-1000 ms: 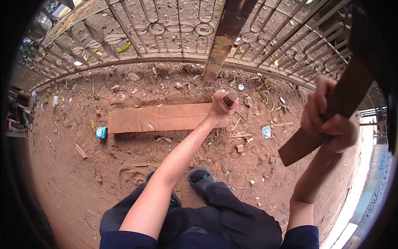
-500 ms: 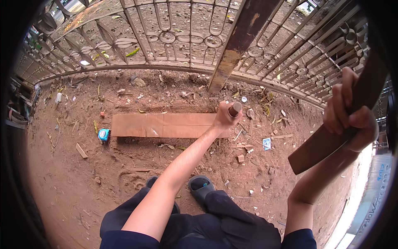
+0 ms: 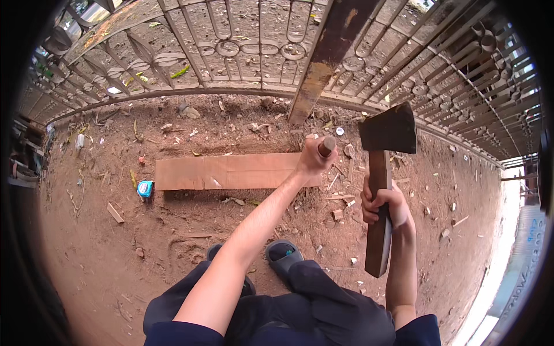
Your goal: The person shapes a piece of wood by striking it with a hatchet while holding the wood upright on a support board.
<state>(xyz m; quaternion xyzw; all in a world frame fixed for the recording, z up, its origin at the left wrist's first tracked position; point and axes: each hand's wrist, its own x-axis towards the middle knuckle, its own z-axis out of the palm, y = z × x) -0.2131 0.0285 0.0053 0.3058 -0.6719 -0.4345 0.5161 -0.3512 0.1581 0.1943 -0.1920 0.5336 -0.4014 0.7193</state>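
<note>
Left: a blue tape measure (image 3: 145,188) sits on the soil (image 3: 104,254), just beside the plank's left end. Likely light; neither of your hands is near it.

Centre: the reddish-brown plank (image 3: 231,172) lies flat, crosswise on the ground. It looks stiff and moderately heavy, dry rather than slippery; edges may splinter. Best hold would be along its long edges, or one hand at each end. Its right end lies below your left hand (image 3: 312,160), mostly to the left of it.

Right of centre: your left hand is closed in a fist round a wooden rod (image 3: 328,145), whose round end shows above the fist. Probably hard and light, and best held round its middle, as you have it. Its lower end is hidden; cannot tell whether it touches the plank.

Right: your right hand (image 3: 394,206) is wrapped round the handle of the axe (image 3: 379,167). Expect the dark head to make it top-heavy; the thick, square-edged handle should be stiff and give fair purchase. The head is beyond your grip, on the far side; the butt extends toward you on the near side. The axe is raised well apart from the rod.
</note>
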